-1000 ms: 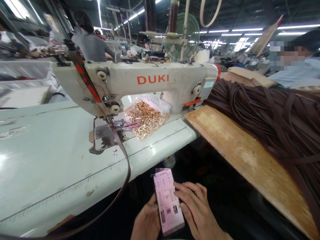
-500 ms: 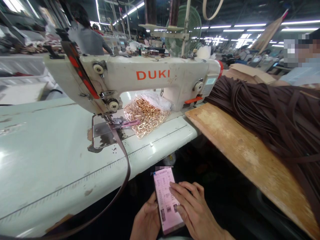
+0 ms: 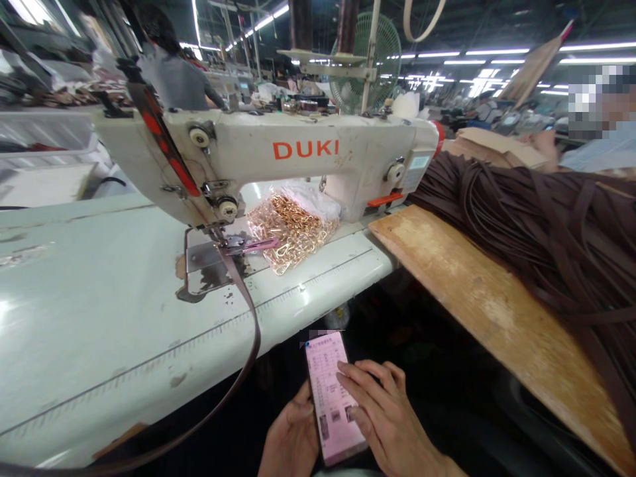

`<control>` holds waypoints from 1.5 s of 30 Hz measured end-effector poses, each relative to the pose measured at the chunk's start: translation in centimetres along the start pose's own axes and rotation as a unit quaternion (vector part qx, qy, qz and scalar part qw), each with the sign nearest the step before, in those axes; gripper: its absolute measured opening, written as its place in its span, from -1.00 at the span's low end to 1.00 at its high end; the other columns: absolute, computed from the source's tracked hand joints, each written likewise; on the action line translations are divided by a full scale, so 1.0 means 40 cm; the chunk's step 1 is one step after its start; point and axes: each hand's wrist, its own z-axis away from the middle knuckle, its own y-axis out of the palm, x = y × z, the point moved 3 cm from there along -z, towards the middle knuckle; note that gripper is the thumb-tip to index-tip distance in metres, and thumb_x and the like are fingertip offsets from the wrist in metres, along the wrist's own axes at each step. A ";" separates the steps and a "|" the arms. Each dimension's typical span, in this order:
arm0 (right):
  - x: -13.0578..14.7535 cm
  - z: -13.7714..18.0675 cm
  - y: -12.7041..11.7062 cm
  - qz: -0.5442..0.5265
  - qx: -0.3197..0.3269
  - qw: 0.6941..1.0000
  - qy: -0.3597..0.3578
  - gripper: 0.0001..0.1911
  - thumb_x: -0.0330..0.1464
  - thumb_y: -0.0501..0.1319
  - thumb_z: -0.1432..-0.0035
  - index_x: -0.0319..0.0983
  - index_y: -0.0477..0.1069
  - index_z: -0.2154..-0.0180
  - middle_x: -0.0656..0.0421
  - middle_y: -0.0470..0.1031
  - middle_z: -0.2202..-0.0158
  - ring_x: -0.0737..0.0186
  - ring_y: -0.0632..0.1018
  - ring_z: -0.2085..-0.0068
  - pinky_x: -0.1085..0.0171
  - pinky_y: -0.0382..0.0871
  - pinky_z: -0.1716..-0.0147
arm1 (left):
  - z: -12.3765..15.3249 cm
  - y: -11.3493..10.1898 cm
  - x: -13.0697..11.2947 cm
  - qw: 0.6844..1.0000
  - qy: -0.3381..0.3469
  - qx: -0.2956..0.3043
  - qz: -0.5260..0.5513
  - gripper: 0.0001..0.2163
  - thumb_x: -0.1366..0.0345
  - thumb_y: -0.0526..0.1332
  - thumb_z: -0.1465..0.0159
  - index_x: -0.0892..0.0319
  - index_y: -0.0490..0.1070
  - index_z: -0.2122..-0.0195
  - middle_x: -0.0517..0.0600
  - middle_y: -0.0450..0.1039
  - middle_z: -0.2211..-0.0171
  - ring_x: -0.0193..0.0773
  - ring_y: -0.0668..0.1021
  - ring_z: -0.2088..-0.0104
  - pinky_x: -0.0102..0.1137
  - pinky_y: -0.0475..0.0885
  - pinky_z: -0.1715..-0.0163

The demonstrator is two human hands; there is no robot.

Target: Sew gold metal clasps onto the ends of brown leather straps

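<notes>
Below the front edge of the sewing table, a phone (image 3: 330, 397) shows a bright pink page with a printed-looking form and small pictures. My left hand (image 3: 293, 427) is closed around its left side, thumb along the edge. Over the right part of the screen lies my right hand (image 3: 392, 414), fingers stretched out and apart, tips at the screen; whether they press it I cannot tell. On the table, a dark brown strap (image 3: 251, 311) runs from under the needle of the sewing machine (image 3: 308, 146) and hangs over the edge. Pink-handled thread snips (image 3: 258, 245) lie by the needle plate.
A clear bag of gold-coloured metal clasps (image 3: 298, 228) sits under the machine arm. To the right, many brown straps (image 3: 521, 232) are heaped on a wooden board (image 3: 472, 305). Co-workers (image 3: 173, 73) are in the background, near a green fan (image 3: 382, 59).
The view has shifted very slightly. Both hands and the phone stay in place, and the page on the screen looks the same.
</notes>
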 end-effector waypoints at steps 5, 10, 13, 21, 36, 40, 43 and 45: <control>-0.011 0.017 0.008 0.002 0.013 1.000 0.002 -0.57 -0.39 0.04 -0.35 -0.29 0.18 -0.21 0.12 0.19 -0.26 0.05 0.21 -0.15 0.09 -0.01 -0.08 | -0.003 -0.003 0.003 1.000 0.004 0.002 0.010 -0.57 0.41 0.08 -0.16 0.16 0.42 -0.08 0.10 0.51 0.08 0.03 0.47 0.00 -0.10 0.25 -0.06; -0.009 0.015 0.004 -0.006 0.021 1.000 -0.007 -0.58 -0.37 0.04 -0.35 -0.28 0.17 -0.21 0.13 0.22 -0.25 0.08 0.22 -0.17 0.11 -0.04 -0.08 | -0.001 -0.002 0.000 1.000 -0.004 -0.006 0.013 -0.57 0.42 0.07 -0.17 0.17 0.42 -0.07 0.10 0.51 0.09 0.02 0.47 0.00 -0.11 0.26 -0.04; 0.002 0.002 0.000 -0.019 0.006 1.000 -0.020 -0.62 -0.32 -0.01 -0.39 -0.27 0.23 -0.17 0.16 0.28 -0.21 0.10 0.24 -0.16 0.14 -0.03 -0.07 | 0.001 -0.001 0.000 1.000 -0.009 -0.002 0.022 -0.57 0.43 0.07 -0.16 0.16 0.43 -0.06 0.09 0.51 0.08 0.01 0.46 -0.01 -0.13 0.26 -0.04; 0.032 -0.036 -0.017 -0.029 -0.046 0.997 -0.046 -0.64 -0.27 -0.10 -0.44 -0.27 0.37 -0.01 0.18 0.43 -0.09 0.18 0.35 -0.06 0.19 0.00 -0.02 | 0.000 -0.002 0.001 1.000 -0.007 0.022 0.017 -0.58 0.45 0.05 -0.17 0.15 0.46 -0.03 0.07 0.51 0.08 -0.06 0.46 -0.02 -0.20 0.23 -0.07; 0.035 -0.034 -0.008 -0.024 -0.006 0.999 -0.045 -0.68 -0.26 -0.03 -0.40 -0.23 0.35 -0.05 0.19 0.39 -0.14 0.17 0.35 -0.06 0.17 0.07 0.01 | 0.002 0.006 0.003 0.999 -0.016 0.037 0.023 -0.58 0.43 0.07 -0.17 0.16 0.44 -0.05 0.08 0.51 0.08 -0.09 0.50 0.05 -0.25 0.27 -0.02; 0.042 -0.042 -0.007 -0.021 0.010 0.998 -0.050 -0.68 -0.27 -0.01 -0.40 -0.23 0.34 -0.07 0.17 0.38 -0.14 0.16 0.37 -0.04 0.16 0.12 0.02 | -0.002 -0.010 0.009 0.999 -0.017 0.036 0.026 -0.58 0.45 0.06 -0.18 0.15 0.44 -0.05 0.06 0.52 0.10 -0.10 0.47 -0.02 -0.25 0.23 -0.08; 0.050 -0.050 -0.006 -0.025 0.011 0.998 -0.062 -0.68 -0.30 0.01 -0.38 -0.25 0.32 -0.08 0.16 0.37 -0.15 0.16 0.37 -0.03 0.16 0.12 0.03 | -0.003 -0.022 0.013 0.998 -0.022 0.052 0.028 -0.58 0.44 0.05 -0.17 0.15 0.44 -0.06 0.04 0.54 0.14 -0.11 0.45 -0.05 -0.25 0.21 -0.11; 0.053 -0.053 -0.005 -0.026 0.010 0.997 -0.067 -0.68 -0.31 0.02 -0.37 -0.26 0.31 -0.08 0.16 0.36 -0.16 0.17 0.36 -0.03 0.17 0.11 0.03 | -0.003 -0.026 0.013 0.998 -0.020 0.058 0.023 -0.57 0.44 0.05 -0.17 0.15 0.43 -0.07 0.04 0.53 0.12 -0.10 0.43 -0.07 -0.24 0.20 -0.12</control>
